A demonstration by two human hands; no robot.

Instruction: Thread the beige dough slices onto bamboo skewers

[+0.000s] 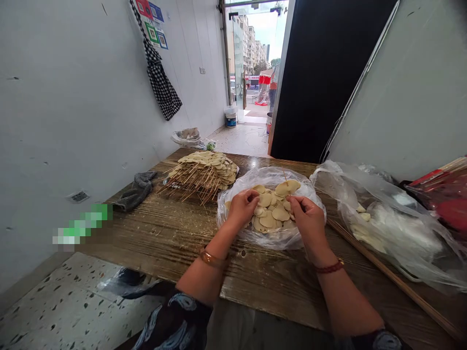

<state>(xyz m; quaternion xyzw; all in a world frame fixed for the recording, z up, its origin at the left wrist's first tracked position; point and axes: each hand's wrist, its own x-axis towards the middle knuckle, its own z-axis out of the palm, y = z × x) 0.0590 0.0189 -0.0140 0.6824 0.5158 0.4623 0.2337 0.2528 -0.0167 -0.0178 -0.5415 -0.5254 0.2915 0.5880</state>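
Observation:
A bowl lined with clear plastic [233, 221] sits mid-table and holds several pale round slices [269, 214]. My left hand [241, 206] reaches into its left side with fingers curled over a slice. On the bowl's right, my right hand [307, 218] pinches a thin bamboo skewer [284, 175] that points up and away, with two slices [288, 187] threaded on it. Behind the bowl to the left lies a pile of finished skewers [204, 172] on a tray.
The wooden table [164, 233] stands against a white wall on the left. A grey cloth [136, 192] lies at its left edge. Clear plastic bags [386, 218] and a bundle of long bare sticks [394, 279] fill the right side. An open doorway lies ahead.

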